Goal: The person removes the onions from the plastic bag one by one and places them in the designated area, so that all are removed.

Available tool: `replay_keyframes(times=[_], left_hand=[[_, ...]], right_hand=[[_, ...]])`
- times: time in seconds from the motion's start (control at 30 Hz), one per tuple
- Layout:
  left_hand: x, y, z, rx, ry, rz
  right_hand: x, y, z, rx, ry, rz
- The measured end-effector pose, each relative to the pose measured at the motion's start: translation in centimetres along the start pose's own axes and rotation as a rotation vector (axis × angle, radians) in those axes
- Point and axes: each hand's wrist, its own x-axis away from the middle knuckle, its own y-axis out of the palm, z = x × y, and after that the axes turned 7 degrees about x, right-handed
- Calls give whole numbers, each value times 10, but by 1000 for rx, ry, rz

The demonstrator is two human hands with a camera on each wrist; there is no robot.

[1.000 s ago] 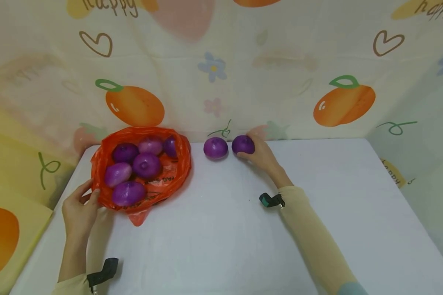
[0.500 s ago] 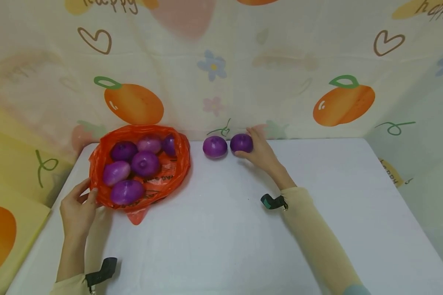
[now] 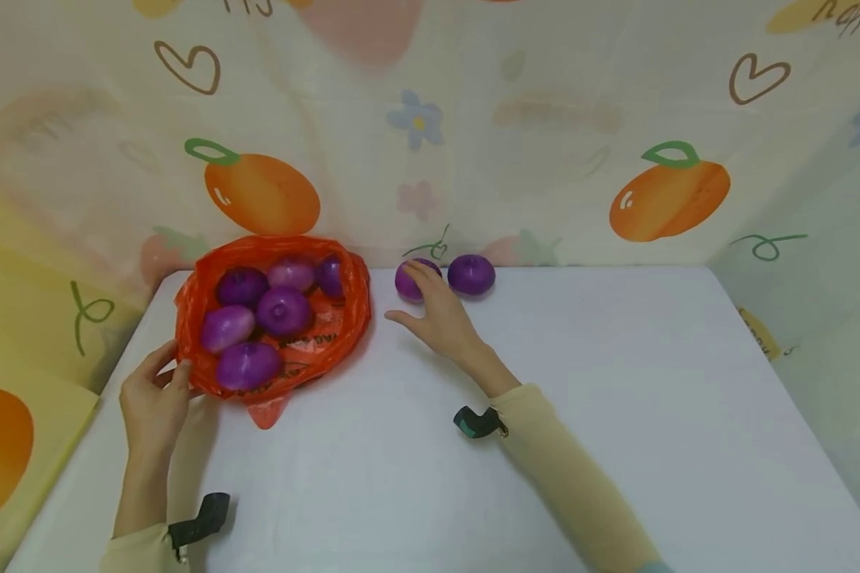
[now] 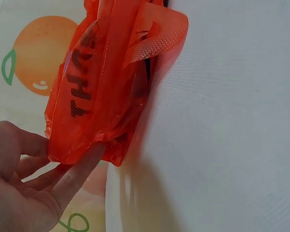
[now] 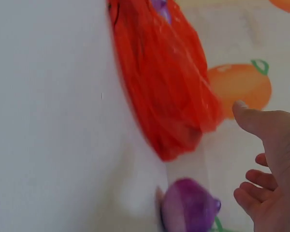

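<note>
A red plastic bag point(image 3: 311, 380) with its mouth rolled open holds several purple onions point(image 3: 284, 311) at the left of the table. My left hand point(image 3: 156, 402) grips the bag's near-left side; in the left wrist view the thumb lies on the near face of the bag point(image 4: 99, 96) and the other fingers are partly behind it. Two more onions stand at the back: a left onion point(image 3: 406, 285) and a right onion point(image 3: 471, 274). Partly covering the left one, my right hand point(image 3: 440, 318) has its thumb and fingers spread and holds nothing. That onion point(image 5: 186, 205) appears apart from the fingers in the right wrist view.
The white table point(image 3: 401, 469) ends at a back cloth point(image 3: 523, 183) printed with oranges, hearts and flowers. A yellow cloth point(image 3: 14, 310) hangs at the left. Black camera mounts point(image 3: 201, 521) sit at both wrists.
My right hand has let go of the right onion, which stays on the table, and has moved left to the other onion. My left hand keeps its place on the bag.
</note>
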Motion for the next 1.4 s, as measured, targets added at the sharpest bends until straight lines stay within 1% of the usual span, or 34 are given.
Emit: replay_keyframes(times=[0.13,0.27,0.37,0.67,0.77,0.9,1.03,1.17,1.3,1.4], left_hand=[[-2,1,3,-10,11,1],[-4,0,6,3,2,-1],[-5,0,6,17,-3,4],[-5,-1,8,23,-30,3],[-4,-1,10,18,-28,8],[-2,-1,11,-2,-27,-2],[0,-2,9,-5,-29,-9],[-1,-3,7,4,-29,-14],[-2,-4,6,15,-19,-15],[-2,-5,8,28,-13,-10]], right_hand=[[-5,7,-22,-20,-43,-29],[-10,17,-45,-57,-73,-82],[-11,27,-63,-83,-77,-134],[-12,59,-107,-114,-113,-230],[-16,71,-117,-81,-141,-276],[-19,87,-126,-11,-146,-326],[-16,104,-133,64,-136,-314],[-11,116,-143,140,-86,-300],[-9,123,-153,284,-79,-301],[-11,127,-159,358,-70,-295]])
